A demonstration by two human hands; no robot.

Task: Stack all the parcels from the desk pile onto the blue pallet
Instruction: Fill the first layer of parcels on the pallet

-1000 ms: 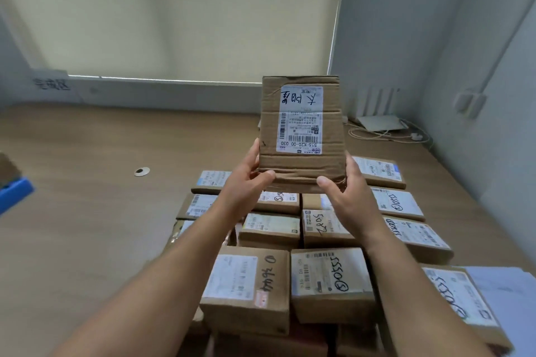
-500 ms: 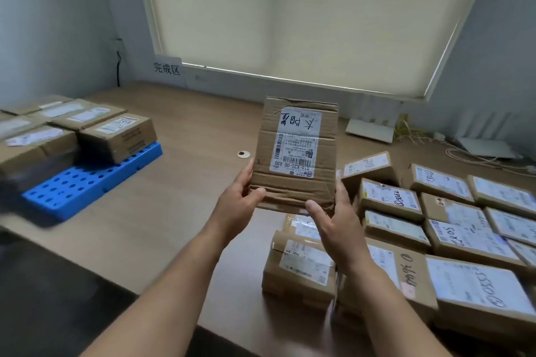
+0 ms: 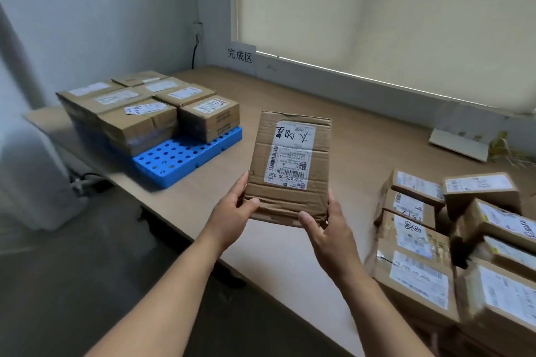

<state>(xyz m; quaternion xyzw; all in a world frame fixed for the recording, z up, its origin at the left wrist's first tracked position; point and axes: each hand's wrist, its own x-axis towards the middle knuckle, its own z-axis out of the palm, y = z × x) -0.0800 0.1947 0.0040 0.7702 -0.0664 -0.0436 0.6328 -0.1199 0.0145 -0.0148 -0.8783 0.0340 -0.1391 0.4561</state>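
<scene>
Blue pallet (image 3: 179, 156): left end of the desk (image 3: 362, 136), front corner bare; nearer you than half a second ago.
Left hand (image 3: 232, 214): fingers curled round the parcel's (image 3: 290, 165) lower left corner.
Parcel: held over mid-desk, label up, now clear of the desk pile (image 3: 435, 240).
Right hand (image 3: 327, 238): gripping its lower right corner.
Desk pile: right end, plenty left; your carry looks about halfway.

Brown cardboard is being shown on the parcel (image 3: 290, 206), with a white label (image 3: 291, 153) that's being crossed by black barcode stripes and black marker scrawl. The pallet (image 3: 174, 158) is being seen in bright blue, peppered with round holes. Same brown plus white labels is being worn by the stacked parcels (image 3: 136, 124) and the desk pile (image 3: 417, 295). The desk (image 3: 290, 90) is being seen as pale tan wood.
</scene>
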